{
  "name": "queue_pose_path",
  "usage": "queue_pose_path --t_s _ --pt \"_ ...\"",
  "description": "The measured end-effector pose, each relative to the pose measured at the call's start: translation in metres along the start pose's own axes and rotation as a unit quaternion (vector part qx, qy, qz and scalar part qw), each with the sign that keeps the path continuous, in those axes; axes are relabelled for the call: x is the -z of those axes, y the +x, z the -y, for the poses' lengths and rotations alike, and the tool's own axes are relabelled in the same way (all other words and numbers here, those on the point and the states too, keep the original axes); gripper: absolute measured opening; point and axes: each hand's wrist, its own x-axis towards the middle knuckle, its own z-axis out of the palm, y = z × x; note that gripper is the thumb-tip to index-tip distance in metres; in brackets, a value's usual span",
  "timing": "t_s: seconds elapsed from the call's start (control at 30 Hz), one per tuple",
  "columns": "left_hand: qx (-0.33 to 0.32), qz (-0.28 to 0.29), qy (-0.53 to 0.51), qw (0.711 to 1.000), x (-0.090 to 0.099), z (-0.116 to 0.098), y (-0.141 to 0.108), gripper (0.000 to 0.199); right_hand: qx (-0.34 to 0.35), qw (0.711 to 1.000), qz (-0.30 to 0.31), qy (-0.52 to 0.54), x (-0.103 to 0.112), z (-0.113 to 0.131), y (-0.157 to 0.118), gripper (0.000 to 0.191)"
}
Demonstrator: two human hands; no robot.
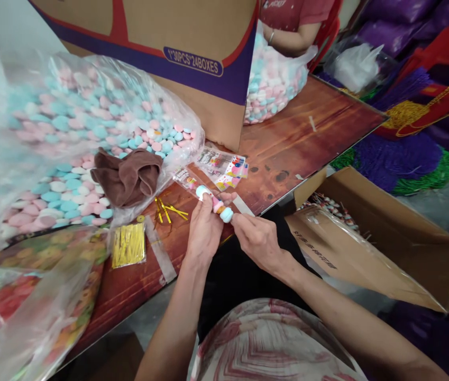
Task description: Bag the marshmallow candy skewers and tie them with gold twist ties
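My left hand (203, 226) is closed around a marshmallow skewer (217, 205), a row of pastel blue, white, pink and orange pieces. The skewer slants down toward my right hand (256, 236), whose fingers are pinched together just beside the blue end piece (226, 215). What those right fingers grip, perhaps a thin stick, is too small to make out. Beyond my left hand lie printed clear packets (212, 161). To the left are loose gold twist ties (165, 210) and a pack of gold twist ties (129, 245).
A large clear bag of marshmallows (65, 180) fills the left, with a brown cloth (127, 177) on it. Behind stands a big carton (192, 74). An open cardboard box (391, 238) at right holds several thin sticks. Across the table (311, 137), another person's arm (287, 41) rests by a second marshmallow bag (274, 87).
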Motion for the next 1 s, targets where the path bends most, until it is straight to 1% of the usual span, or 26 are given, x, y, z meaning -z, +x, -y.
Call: queue_pose_path --t_s 0.03,0.07,0.1,0.13,0.2,0.23,0.27,0.3,0.33,0.37,0.4,0.43,0.47,0.5,0.53,0.6,0.63,0.67,0.7,0.77,0.8,0.9,1.0 --pt "0.011 -0.001 -0.007 1.0 0.0 -0.001 0.0 0.024 -0.052 0.994 0.024 0.089 0.001 0.001 0.001 0.024" --pt "0.024 -0.004 -0.016 1.0 -0.001 -0.002 0.0 0.023 -0.107 0.976 0.05 0.184 0.002 0.002 0.001 0.022" --pt "0.035 -0.008 -0.025 0.999 -0.001 -0.004 0.0 0.023 -0.16 0.945 0.073 0.277 0.004 0.004 0.002 0.022" --pt "0.043 -0.012 -0.035 0.998 -0.002 -0.004 0.0 0.023 -0.21 0.903 0.089 0.365 0.005 0.005 0.003 0.023" --pt "0.051 -0.014 -0.05 0.997 -0.003 -0.004 0.0 0.024 -0.295 0.8 0.104 0.512 0.006 0.008 0.005 0.024" --pt "0.053 -0.011 -0.055 0.997 -0.004 -0.004 0.0 0.025 -0.327 0.748 0.106 0.569 0.006 0.01 0.006 0.024" --pt "0.054 -0.006 -0.058 0.997 -0.004 -0.003 -0.001 0.026 -0.35 0.702 0.108 0.611 0.006 0.011 0.007 0.022" --pt "0.057 0.002 -0.06 0.997 -0.005 -0.002 -0.001 0.027 -0.365 0.666 0.11 0.641 0.006 0.011 0.008 0.021" --pt "0.06 0.011 -0.06 0.996 -0.005 -0.002 -0.002 0.027 -0.374 0.644 0.115 0.658 0.005 0.012 0.009 0.021" --pt "0.062 0.019 -0.058 0.996 -0.006 -0.002 -0.003 0.028 -0.378 0.636 0.117 0.662 0.005 0.012 0.01 0.021" --pt "0.063 0.029 -0.055 0.996 -0.006 -0.002 -0.004 0.028 -0.378 0.644 0.113 0.656 0.004 0.012 0.011 0.021" --pt "0.065 0.038 -0.051 0.996 -0.006 -0.002 -0.005 0.028 -0.375 0.664 0.104 0.639 0.004 0.012 0.012 0.022" --pt "0.067 0.048 -0.047 0.996 -0.005 -0.003 -0.005 0.027 -0.366 0.694 0.092 0.612 0.004 0.012 0.012 0.024" --pt "0.067 0.058 -0.044 0.995 -0.004 -0.003 -0.006 0.025 -0.351 0.735 0.076 0.575 0.003 0.012 0.013 0.025" --pt "0.068 0.066 -0.041 0.995 -0.004 -0.002 -0.006 0.024 -0.326 0.784 0.057 0.526 0.003 0.011 0.013 0.026" --pt "0.07 0.08 -0.034 0.994 -0.001 -0.002 -0.007 0.023 -0.259 0.881 0.02 0.396 0.002 0.01 0.011 0.024" --pt "0.075 0.084 -0.027 0.993 0.0 -0.002 -0.007 0.023 -0.22 0.92 0.006 0.323 0.002 0.01 0.01 0.023" --pt "0.086 0.085 -0.017 0.993 0.001 -0.003 -0.007 0.024 -0.182 0.949 -0.005 0.256 0.001 0.009 0.008 0.022" --pt "0.1 0.082 -0.005 0.992 0.002 -0.005 -0.006 0.025 -0.149 0.968 -0.011 0.2 0.0 0.008 0.007 0.021" --pt "0.114 0.065 0.012 0.991 0.004 -0.01 -0.003 0.027 -0.098 0.987 -0.012 0.128 -0.002 0.006 0.003 0.023" --pt "0.107 0.051 0.014 0.993 0.005 -0.013 -0.001 0.027 -0.083 0.991 -0.011 0.108 -0.002 0.005 0.002 0.023" --pt "0.047 0.007 0.001 0.999 0.005 -0.021 0.006 0.027 -0.061 0.995 0.003 0.08 -0.002 0.003 0.001 0.022" --pt "0.019 -0.017 0.004 1.0 0.004 -0.022 0.01 0.022 -0.042 0.998 0.012 0.039 -0.001 0.003 0.003 0.022"
